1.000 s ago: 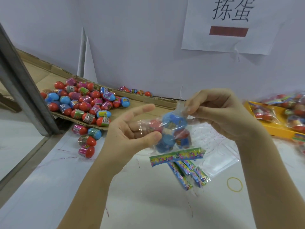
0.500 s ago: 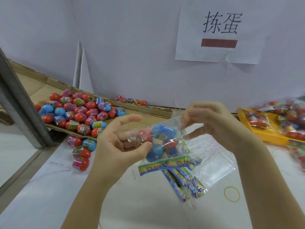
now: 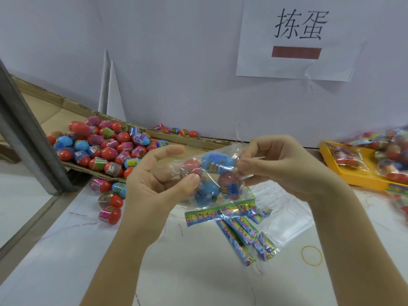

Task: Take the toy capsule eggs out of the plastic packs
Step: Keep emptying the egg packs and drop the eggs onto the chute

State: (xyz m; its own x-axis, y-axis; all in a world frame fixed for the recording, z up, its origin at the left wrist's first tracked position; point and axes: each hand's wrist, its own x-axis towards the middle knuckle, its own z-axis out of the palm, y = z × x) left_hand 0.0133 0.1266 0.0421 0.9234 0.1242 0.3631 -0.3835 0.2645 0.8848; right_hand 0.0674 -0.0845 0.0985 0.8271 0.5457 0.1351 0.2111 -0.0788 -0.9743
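Several red and blue capsule eggs (image 3: 217, 162) in clear plastic pack (image 3: 230, 150) mid-frame; left hand (image 3: 154, 186) grips it, right hand (image 3: 287, 166) pinches its edge. We'd pull apart evenly.

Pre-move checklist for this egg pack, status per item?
1. Left hand grip on the pack: ok, thumb and fingers curl round it.
2. Right hand pinching the pack's right end: ok.
3. Pack mouth open: cannot tell, clear film hides it.
4. Eggs inside the pack: ok, blue and red ones show through.
5. Cardboard tray for loose eggs in view: ok, at left.
6. Table under the pack free: not ok, empty bags lie there.
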